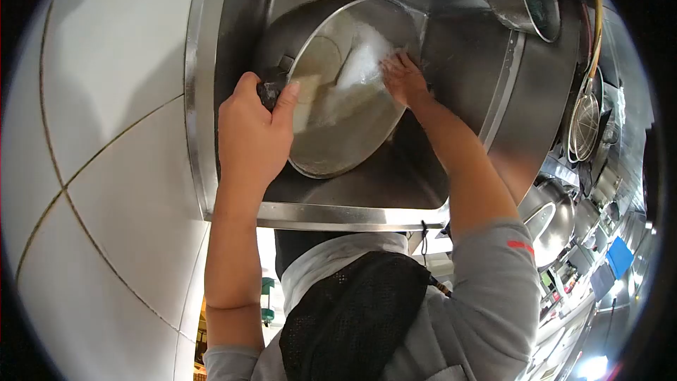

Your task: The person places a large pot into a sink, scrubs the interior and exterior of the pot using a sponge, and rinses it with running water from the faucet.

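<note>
A large round metal pot (345, 148) lies tilted in the stainless steel sink (352, 215), its opening facing up toward me. Cloudy water and a bright, blurred whitish patch show inside it. At the pot's left side my left hand (257, 116) is wrapped round its dark handle (269, 92), thumb over the near side. My right hand (403, 77) is at the pot's right inner wall, fingers blurred by motion. Whether those fingers hold anything cannot be made out.
White tiles (106, 169) cover the left side. A metal container (539, 3) stands at the upper right edge. Beyond the sink's right side hang a wire strainer (584, 127) and other utensils, with metal bowls (557, 222) below them.
</note>
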